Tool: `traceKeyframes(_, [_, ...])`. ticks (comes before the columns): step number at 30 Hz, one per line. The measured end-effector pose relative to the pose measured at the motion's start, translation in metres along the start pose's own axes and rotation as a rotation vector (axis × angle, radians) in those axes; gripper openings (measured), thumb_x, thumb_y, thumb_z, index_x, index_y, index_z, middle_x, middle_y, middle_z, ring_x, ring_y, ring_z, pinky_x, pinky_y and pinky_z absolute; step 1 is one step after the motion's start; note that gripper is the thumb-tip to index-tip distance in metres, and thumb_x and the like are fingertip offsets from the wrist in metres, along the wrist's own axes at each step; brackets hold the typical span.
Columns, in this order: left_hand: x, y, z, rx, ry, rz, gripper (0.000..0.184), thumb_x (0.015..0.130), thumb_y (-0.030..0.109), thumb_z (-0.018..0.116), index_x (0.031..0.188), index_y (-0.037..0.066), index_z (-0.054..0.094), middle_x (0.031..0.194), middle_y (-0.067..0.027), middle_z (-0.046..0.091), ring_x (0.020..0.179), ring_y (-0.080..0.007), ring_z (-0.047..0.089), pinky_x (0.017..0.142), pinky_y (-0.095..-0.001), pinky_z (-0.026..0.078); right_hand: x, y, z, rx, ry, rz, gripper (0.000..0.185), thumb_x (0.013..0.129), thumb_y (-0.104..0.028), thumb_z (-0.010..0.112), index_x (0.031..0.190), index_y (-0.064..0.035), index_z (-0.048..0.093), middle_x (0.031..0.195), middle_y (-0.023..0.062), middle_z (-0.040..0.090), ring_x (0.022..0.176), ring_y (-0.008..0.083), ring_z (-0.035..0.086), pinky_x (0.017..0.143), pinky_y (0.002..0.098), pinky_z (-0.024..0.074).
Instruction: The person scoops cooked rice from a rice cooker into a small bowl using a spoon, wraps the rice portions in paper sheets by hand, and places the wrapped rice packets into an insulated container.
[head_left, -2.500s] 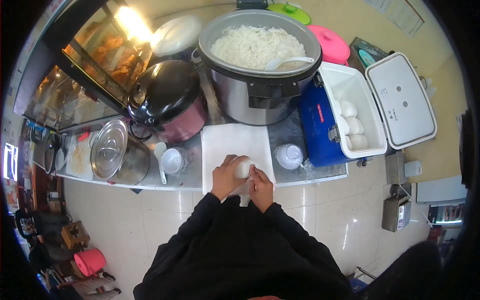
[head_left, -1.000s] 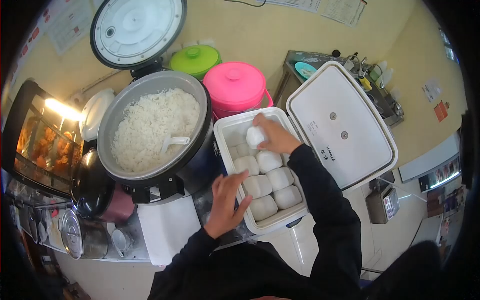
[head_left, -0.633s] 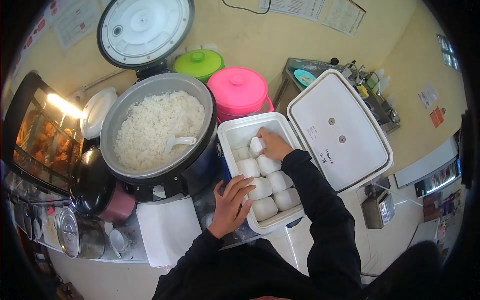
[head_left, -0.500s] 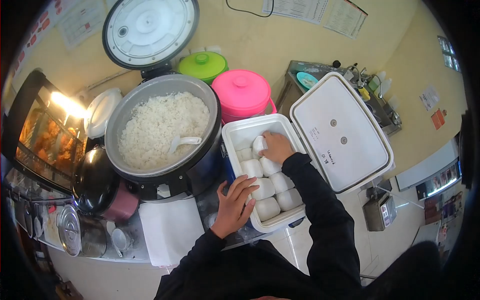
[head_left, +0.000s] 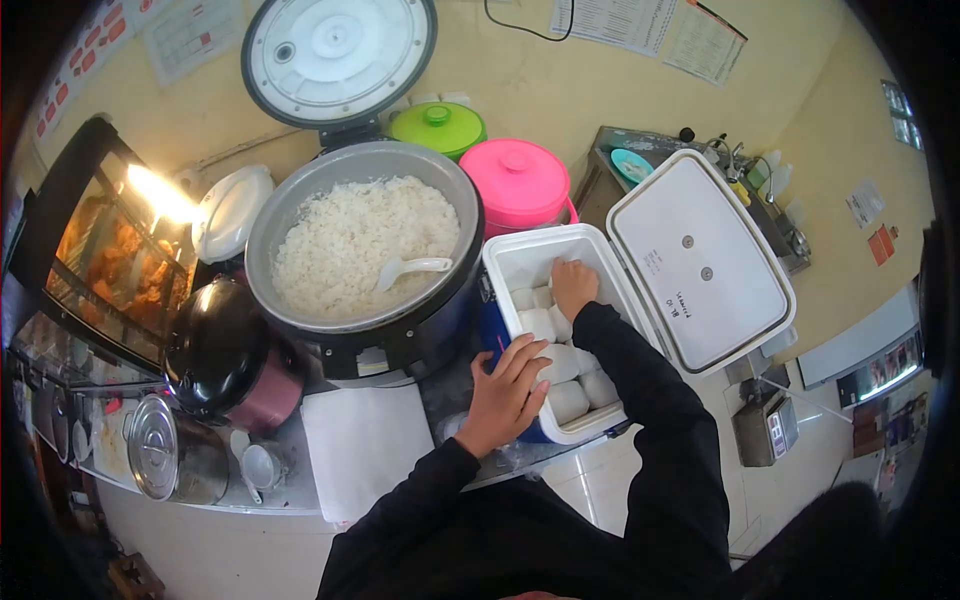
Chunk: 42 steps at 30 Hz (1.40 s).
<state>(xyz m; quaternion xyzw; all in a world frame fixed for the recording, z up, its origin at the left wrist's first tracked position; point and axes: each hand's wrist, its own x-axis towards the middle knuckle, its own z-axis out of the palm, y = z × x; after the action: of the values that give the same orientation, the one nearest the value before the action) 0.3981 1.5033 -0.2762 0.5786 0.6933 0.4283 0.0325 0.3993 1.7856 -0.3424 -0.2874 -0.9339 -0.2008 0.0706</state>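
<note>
A white-lined blue cooler box (head_left: 507, 262) stands with its lid (head_left: 702, 258) swung back to the right. Packed in rows inside are several rounded white wrapped bundles (head_left: 568, 402). Deep in the far part of the box is my right hand (head_left: 575, 288), its fingers bent down and close together over the bundles; the tips are hidden, so what they grip cannot be made out. My left hand (head_left: 505, 398) lies with spread fingers against the near left rim, fingertips beside the bundles and nothing held.
Left of the box, a large open rice cooker (head_left: 262, 250) holds cooked rice (head_left: 350, 240) and a white paddle (head_left: 415, 266). White paper sheets (head_left: 368, 445) lie before it. Pink (head_left: 513, 180) and green (head_left: 438, 125) lidded containers stand behind. A dark pot (head_left: 225, 345) and steel pot (head_left: 170, 455) sit left.
The whole view has shifted, moving the scene rightward. My right hand has gone lower into the box's far end, where the bundle under it now sits deeper. My left hand stays at the rim.
</note>
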Motion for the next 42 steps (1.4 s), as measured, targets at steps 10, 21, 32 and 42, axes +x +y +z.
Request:
traceKeyframes(10, [-0.010, -0.007, -0.013, 0.034, -0.056, 0.071, 0.042, 0.099, 0.031, 0.050, 0.136, 0.010, 0.050, 0.154, -0.0098, 0.036, 0.144, -0.0227, 0.032, 0.100, -0.0557, 0.028, 0.006, -0.002, -0.007, -0.027, -0.074, -0.025, 0.030, 0.070, -0.029, 0.082, 0.088, -0.0074, 0.072, 0.086, 0.0135, 0.071, 0.085, 0.0266, 0.071, 0.072, 0.0375, 0.0570])
traceKeyframes(21, [-0.140, -0.088, 0.026, 0.068, -0.422, -0.150, 0.071, 0.080, 0.025, 0.076, 0.144, 0.019, 0.045, 0.148, -0.0182, 0.037, 0.132, -0.0417, 0.040, 0.105, -0.0533, 0.040, 0.050, -0.011, -0.195, 0.402, -0.011, 0.012, 0.028, 0.090, -0.028, 0.064, 0.105, -0.0043, 0.070, 0.101, 0.0188, 0.069, 0.103, 0.0372, 0.065, 0.085, 0.0492, 0.0508])
traceKeyframes(32, [-0.148, -0.092, -0.046, -0.528, -0.295, -0.306, 0.080, 0.069, 0.026, 0.087, 0.140, 0.017, 0.049, 0.140, -0.0171, 0.046, 0.129, -0.0331, 0.046, 0.104, -0.0428, 0.044, 0.078, -0.147, -0.214, 0.487, -0.249, -0.533, 0.020, 0.081, -0.026, 0.072, 0.091, -0.0089, 0.075, 0.083, 0.0166, 0.070, 0.083, 0.0346, 0.068, 0.075, 0.0455, 0.0519])
traceKeyframes(42, [-0.204, -0.080, -0.226, -0.871, 0.470, -0.429, 0.124, 0.049, 0.058, 0.092, 0.144, 0.001, 0.036, 0.138, -0.0114, 0.048, 0.124, -0.0234, 0.051, 0.103, -0.0380, 0.042, 0.188, -0.189, -0.146, 0.146, 0.114, -0.732, 0.023, 0.080, -0.010, 0.060, 0.103, -0.0054, 0.063, 0.094, 0.0147, 0.067, 0.080, 0.0350, 0.068, 0.065, 0.0486, 0.0523])
